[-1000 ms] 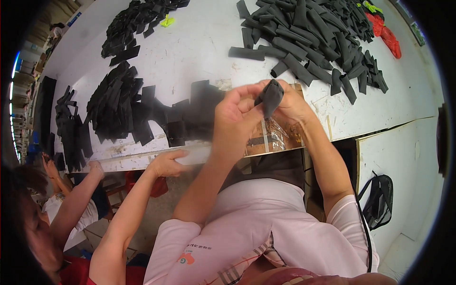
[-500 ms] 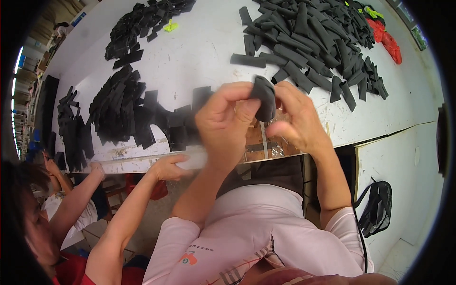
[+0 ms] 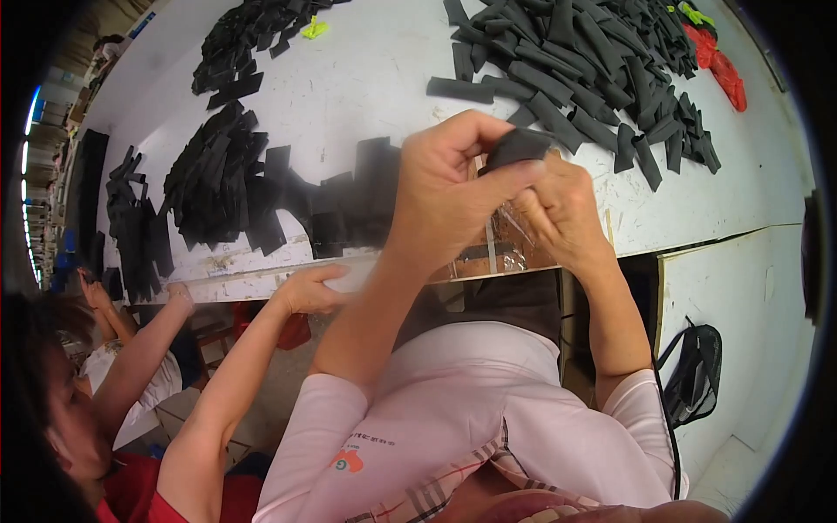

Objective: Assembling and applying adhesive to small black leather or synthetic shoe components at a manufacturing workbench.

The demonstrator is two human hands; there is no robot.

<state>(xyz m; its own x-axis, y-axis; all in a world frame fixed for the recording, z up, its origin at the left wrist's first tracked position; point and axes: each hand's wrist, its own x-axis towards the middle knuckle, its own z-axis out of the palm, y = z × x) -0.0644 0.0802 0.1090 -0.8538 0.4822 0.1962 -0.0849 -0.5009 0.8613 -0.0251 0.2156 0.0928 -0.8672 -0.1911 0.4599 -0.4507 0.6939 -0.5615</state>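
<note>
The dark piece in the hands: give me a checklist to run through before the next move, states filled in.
1. Left hand gripping the dark piece: ok, thumb and fingers pinch it.
2. Right hand gripping it: cannot tell; its fingers are curled at the piece's right end, the contact partly hidden.
3. Inside of the piece in view: cannot tell, the fold and fingers obscure it.
4. Co-worker's nearest hand apart from the piece: ok, it is at the table edge.
5. Right-hand pile neatly aligned: not ok, its pieces lie at many angles.

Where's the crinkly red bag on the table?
In the head view, the crumpled red plastic bag lies upper right on the white table, beside the pile of dark grey tube-like pieces.
</note>
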